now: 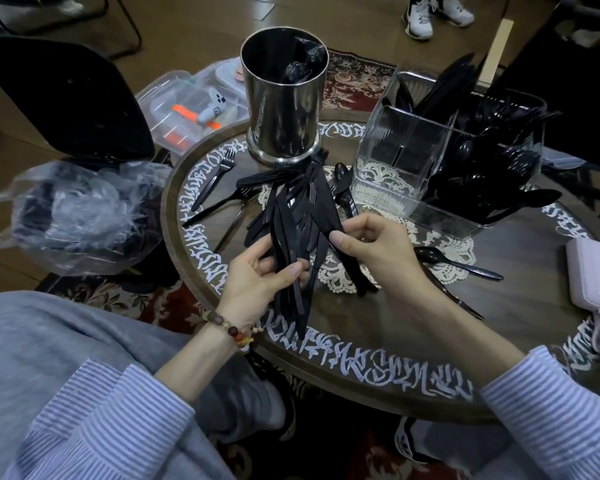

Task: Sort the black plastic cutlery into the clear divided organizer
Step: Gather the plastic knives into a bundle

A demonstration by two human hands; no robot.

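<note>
Clutching a bundle of knives, left hand grip curled; right hand pinches one.

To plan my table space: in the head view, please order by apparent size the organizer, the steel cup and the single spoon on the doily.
1. organizer
2. steel cup
3. spoon

The organizer and the cup stand similarly far away, so their ranking is fair.

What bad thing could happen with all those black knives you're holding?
1. The left hand holds a fanned bundle of knives loosely; some might slip out onto the table.
2. The clear organizer already brims with spoons on one side; adding carelessly might knock some out or mix the types.
</note>
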